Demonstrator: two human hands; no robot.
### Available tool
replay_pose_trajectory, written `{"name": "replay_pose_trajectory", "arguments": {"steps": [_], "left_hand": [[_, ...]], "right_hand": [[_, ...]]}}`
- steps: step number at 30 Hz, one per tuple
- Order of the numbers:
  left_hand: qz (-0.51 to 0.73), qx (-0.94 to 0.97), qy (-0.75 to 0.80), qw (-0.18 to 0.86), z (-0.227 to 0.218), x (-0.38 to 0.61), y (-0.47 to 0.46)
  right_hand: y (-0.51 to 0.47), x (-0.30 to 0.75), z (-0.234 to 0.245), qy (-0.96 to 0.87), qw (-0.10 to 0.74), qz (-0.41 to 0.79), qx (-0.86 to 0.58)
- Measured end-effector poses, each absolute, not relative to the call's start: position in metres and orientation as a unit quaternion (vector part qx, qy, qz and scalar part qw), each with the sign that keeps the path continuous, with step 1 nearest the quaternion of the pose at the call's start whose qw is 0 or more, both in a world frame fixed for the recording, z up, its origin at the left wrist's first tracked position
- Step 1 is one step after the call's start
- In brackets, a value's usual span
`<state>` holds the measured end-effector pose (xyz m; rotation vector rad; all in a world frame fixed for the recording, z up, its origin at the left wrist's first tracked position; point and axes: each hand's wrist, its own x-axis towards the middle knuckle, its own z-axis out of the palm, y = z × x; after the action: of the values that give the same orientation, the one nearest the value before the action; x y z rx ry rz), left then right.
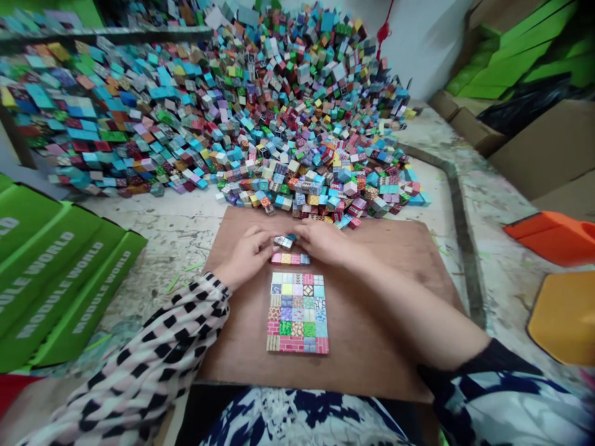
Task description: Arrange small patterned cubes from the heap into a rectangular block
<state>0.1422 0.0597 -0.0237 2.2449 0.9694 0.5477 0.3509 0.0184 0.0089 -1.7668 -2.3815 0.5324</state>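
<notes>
My left hand (251, 255) and my right hand (320, 240) meet over the upper part of a brown board (381, 303). Between their fingertips sit a few small printed cubes (283, 242), whitish and blue-grey, slightly tilted; both hands have their fingers closed on these. Just below, a short row of pink, yellow and purple cubes (292, 259) lies on the board, close to the left fingertips. Nearer to me lies a flat rectangular block of patterned cubes (297, 313), set edge to edge in rows. The right fingertips are partly hidden.
A big heap of loose coloured cubes (279, 111) rises behind the board and spills onto its far edge. Green boxes (79, 279) stand at left. An orange container (551, 237) and a yellow one (564, 317) are at right, below cardboard boxes (548, 148).
</notes>
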Motion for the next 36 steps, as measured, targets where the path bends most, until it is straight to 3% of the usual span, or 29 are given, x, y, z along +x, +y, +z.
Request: {"name": "replay_pose_trajectory", "arguments": {"steps": [6,10,27,36], "left_hand": [[0.165,0.86,0.357,0.324,-0.024,0.151,0.073],[0.2,0.832,0.37,0.361,-0.03,0.15,0.072],[0.207,0.795,0.402,0.404,-0.025,0.145,0.068],[0.173,0.841,0.343,0.38,-0.019,0.133,0.048]], "right_hand": [[0.006,0.375,-0.001,-0.786,0.057,0.142,-0.599],[-0.014,0.39,0.002,-0.786,0.045,0.188,-0.587],[-0.034,0.374,0.002,-0.743,0.15,0.27,-0.594],[-0.027,0.358,-0.002,-0.757,0.152,0.277,-0.571]]}}
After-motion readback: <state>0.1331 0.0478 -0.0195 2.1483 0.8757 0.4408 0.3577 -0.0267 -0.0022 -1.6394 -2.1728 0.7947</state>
